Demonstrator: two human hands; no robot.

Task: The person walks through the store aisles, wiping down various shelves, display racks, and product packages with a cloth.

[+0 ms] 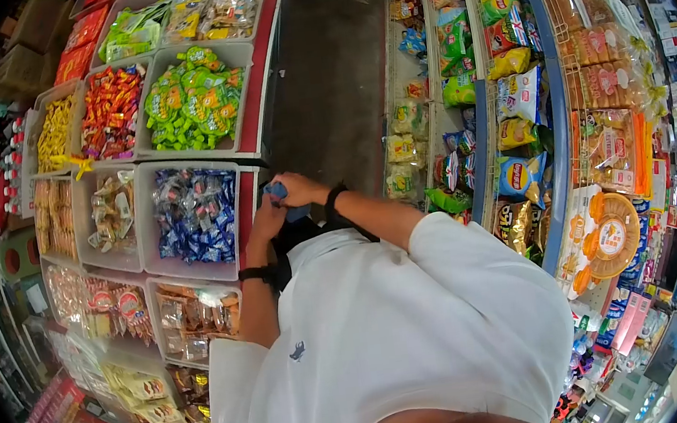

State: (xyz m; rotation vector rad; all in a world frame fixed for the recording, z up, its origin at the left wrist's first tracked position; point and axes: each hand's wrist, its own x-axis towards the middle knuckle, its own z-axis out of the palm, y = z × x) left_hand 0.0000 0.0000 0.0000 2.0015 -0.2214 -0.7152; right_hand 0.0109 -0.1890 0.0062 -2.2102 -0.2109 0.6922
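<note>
My right hand [303, 190] is closed around a bunched blue thing, perhaps a cloth [276, 190], in front of my waist. My left hand [267, 216] is just below and to the left, its fingers closed at the same blue thing. More blue shows beneath the hands, but its full shape is hidden. Both wrists wear dark bands. Nearest to my left hand is a translucent bin [237, 223] of blue-wrapped sweets [193, 215]. Beyond it stands a bin with green packets [196, 101].
On the left, more bins hold red-wrapped sweets [110, 112], yellow sweets [55, 131] and packaged snacks [192, 316]. An aisle floor [322, 63] runs ahead. Shelves on the right carry chip bags [523, 178], bread packs [597, 44] and a round orange-and-white package [611, 236].
</note>
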